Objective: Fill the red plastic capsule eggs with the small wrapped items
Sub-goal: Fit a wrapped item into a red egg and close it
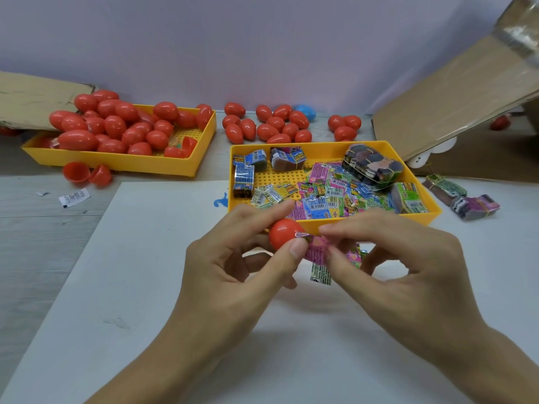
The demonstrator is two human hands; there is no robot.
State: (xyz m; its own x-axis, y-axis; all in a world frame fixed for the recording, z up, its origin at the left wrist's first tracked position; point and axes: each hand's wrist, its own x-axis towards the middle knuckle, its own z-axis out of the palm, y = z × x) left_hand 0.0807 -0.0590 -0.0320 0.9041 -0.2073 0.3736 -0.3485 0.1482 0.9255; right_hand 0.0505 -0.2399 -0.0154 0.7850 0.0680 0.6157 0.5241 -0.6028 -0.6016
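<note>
— White board (pixel 122 301) covers most of the worktop (pixel 35 228), doesn't it?

— Yes, from the middle down to six o'clock. Brown cardboard (pixel 455 106) leans in at two o'clock, and another flap (pixel 32 97) lies at ten o'clock.

— And the trays?

— Two yellow ones. The tray at ten o'clock (pixel 122 163) is heaped with closed red eggs (pixel 116 126). The tray at one o'clock (pixel 326 224) holds loose wrapped items (pixel 329 188) and banded bundles (pixel 373 167) of them.

— Anything between them?

— A cluster of red eggs (pixel 274 123) at twelve o'clock against the wall, with one blue egg (pixel 306 111) among them. An opened red egg (pixel 87 172) lies in two halves at nine o'clock, just in front of the left tray. More bundles (pixel 463 196) sit on the worktop at three o'clock.

— What are the hands doing?

— Both are at the centre, just in front of the right tray. The left hand (pixel 233 272) grasps a red egg half (pixel 284 233) between thumb and fingers. The right hand (pixel 402 272) pinches a pink wrapped item (pixel 316 250) whose end touches that half's rim. Below the fingers a green wrapper (pixel 320 274) shows; I cannot tell whether it is held or lying on the board.
</note>
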